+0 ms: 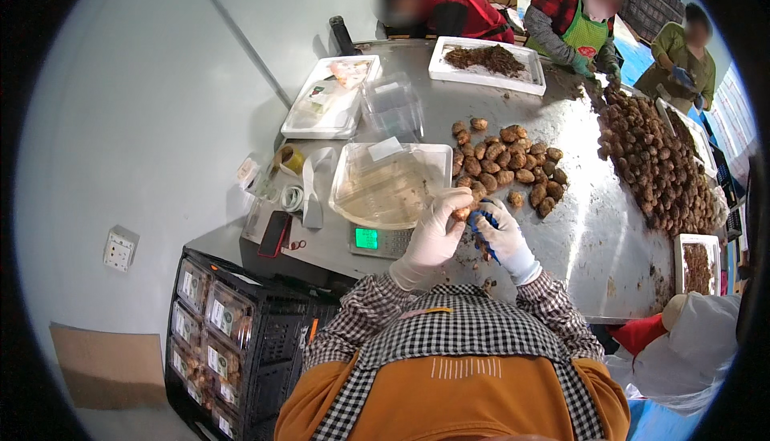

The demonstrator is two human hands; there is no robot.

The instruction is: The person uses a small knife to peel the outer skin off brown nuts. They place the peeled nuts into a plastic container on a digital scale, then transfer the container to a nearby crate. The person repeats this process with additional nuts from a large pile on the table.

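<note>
Both my hands wear white gloves and meet over the near side of the metal table. My left hand [438,234] is closed on a small brown tuber [461,214], taro-like in look. In my right hand [508,242] is a blue-handled tool [484,224], held against or close beside that tuber; its working end is hidden by the fingers. Just beyond the hands lies a loose pile of similar tubers [505,158]. To the left, a clear plastic tray with a white rim [341,192] rests on a scale [366,238] with a lit green display.
A white tray of brown scraps [525,84] stands at the far side, near co-workers. A large tuber heap [658,160] covers the right side. Stacked clear boxes [391,108], a tape roll [292,160] and a phone [274,233] lie left. A black crate [277,312] stands below.
</note>
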